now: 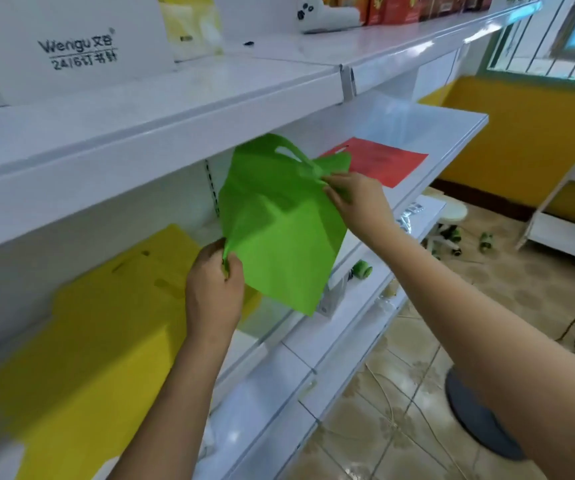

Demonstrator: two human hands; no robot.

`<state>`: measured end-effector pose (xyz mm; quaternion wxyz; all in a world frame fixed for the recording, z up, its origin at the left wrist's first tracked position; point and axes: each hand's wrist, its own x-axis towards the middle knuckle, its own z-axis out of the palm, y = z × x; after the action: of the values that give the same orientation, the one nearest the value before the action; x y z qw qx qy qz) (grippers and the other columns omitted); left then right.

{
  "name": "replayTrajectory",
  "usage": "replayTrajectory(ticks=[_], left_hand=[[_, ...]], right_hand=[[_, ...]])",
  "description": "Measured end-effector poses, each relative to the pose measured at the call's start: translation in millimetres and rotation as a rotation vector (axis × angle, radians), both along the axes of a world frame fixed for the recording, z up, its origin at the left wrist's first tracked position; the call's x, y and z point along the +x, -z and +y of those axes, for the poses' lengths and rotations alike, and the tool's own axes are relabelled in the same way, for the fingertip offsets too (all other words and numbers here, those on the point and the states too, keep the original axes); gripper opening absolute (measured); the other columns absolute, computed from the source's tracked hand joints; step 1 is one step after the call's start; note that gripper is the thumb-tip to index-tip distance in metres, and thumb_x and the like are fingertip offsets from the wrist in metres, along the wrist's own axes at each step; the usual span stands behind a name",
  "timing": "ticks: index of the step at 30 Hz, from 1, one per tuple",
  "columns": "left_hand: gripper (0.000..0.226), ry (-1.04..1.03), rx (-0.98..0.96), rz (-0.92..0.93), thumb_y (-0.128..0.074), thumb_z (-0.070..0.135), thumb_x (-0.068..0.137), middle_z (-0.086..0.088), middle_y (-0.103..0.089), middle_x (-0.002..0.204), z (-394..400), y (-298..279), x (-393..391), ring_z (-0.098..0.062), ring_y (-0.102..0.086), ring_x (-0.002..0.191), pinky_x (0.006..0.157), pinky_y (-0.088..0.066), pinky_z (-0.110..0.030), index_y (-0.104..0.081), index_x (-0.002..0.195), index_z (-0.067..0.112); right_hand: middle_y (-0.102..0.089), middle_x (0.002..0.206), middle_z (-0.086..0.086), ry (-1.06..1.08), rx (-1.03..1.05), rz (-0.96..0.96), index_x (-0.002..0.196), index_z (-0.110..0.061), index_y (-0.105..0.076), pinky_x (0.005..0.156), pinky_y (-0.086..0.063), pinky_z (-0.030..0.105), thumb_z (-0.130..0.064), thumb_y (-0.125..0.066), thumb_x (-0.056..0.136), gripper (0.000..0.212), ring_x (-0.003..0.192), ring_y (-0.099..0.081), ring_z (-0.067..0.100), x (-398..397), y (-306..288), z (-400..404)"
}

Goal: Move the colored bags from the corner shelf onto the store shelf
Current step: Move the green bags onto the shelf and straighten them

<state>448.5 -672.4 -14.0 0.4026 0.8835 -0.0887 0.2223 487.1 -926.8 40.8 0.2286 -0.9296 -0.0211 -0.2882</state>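
A green bag [279, 223] with a cut-out handle hangs in the air in front of the white store shelf [452, 140]. My left hand [215, 289] pinches its lower left corner. My right hand [355, 195] pinches its upper right edge near the handle. A red bag [383, 162] lies flat on the shelf behind the green one, to the right. A yellow bag [106, 323] lies flat on the same shelf level at the left, partly under my left arm.
The upper shelf [210, 88] holds a white Wengu box [71, 46], yellow packets and red boxes. Lower shelves [331, 344] carry small items, among them a green roll [362, 270]. A tiled floor, a white stool [449, 216] and a fan base [480, 420] lie to the right.
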Motion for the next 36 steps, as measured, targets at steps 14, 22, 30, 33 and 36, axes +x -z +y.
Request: replayTrajectory(ticks=[14, 22, 30, 33, 36], left_hand=[[0.041, -0.180, 0.127, 0.086, -0.051, 0.036, 0.098, -0.008, -0.067, 0.118, -110, 32, 84, -0.022, -0.063, 0.107, 0.094, -0.046, -0.028, -0.070, 0.116, 0.004], [0.051, -0.276, 0.228, 0.210, -0.045, 0.050, 0.098, 0.000, -0.066, 0.125, -198, 77, 67, -0.014, -0.056, 0.117, 0.103, -0.043, -0.027, -0.070, 0.120, 0.011], [0.043, -0.444, 0.423, 0.129, -0.049, 0.053, 0.092, 0.008, -0.059, 0.132, -224, 94, 68, -0.020, -0.046, 0.131, 0.098, -0.039, -0.039, -0.072, 0.116, 0.025], [0.061, -0.518, 0.402, 0.172, -0.048, 0.062, 0.090, -0.005, -0.044, 0.148, -220, 93, 78, -0.027, -0.035, 0.140, 0.110, -0.034, -0.040, -0.056, 0.136, 0.024], [0.085, -0.528, 0.163, 0.321, -0.051, 0.072, 0.085, -0.007, -0.016, 0.163, -223, 90, 90, -0.019, -0.014, 0.150, 0.115, -0.019, -0.024, -0.031, 0.153, 0.024]], right_hand=[[-0.067, 0.117, 0.017, -0.145, -0.192, 0.383, 0.109, -0.008, -0.072, 0.087, -0.042, 0.033, -0.026, -0.052, 0.097, 0.029, 0.111, -0.060, 0.033, 222, 29, -97], [-0.047, 0.143, 0.016, -0.521, -0.263, 0.461, 0.130, -0.008, -0.060, 0.114, -0.026, 0.035, -0.018, -0.058, 0.094, 0.037, 0.137, -0.036, 0.031, 302, 101, -120], [-0.011, 0.162, -0.003, -0.678, -0.405, 0.328, 0.147, -0.027, -0.039, 0.117, -0.024, 0.047, -0.030, -0.063, 0.090, 0.062, 0.148, -0.010, 0.028, 354, 122, -106], [0.003, 0.163, -0.003, -0.575, -0.334, 0.425, 0.153, -0.030, -0.018, 0.118, -0.021, 0.049, -0.037, -0.061, 0.091, 0.077, 0.148, -0.008, 0.032, 354, 119, -102], [-0.003, 0.162, 0.011, -0.452, -0.037, 0.576, 0.154, -0.018, -0.015, 0.112, -0.028, 0.047, -0.033, -0.061, 0.091, 0.080, 0.143, -0.021, 0.040, 327, 113, -112]])
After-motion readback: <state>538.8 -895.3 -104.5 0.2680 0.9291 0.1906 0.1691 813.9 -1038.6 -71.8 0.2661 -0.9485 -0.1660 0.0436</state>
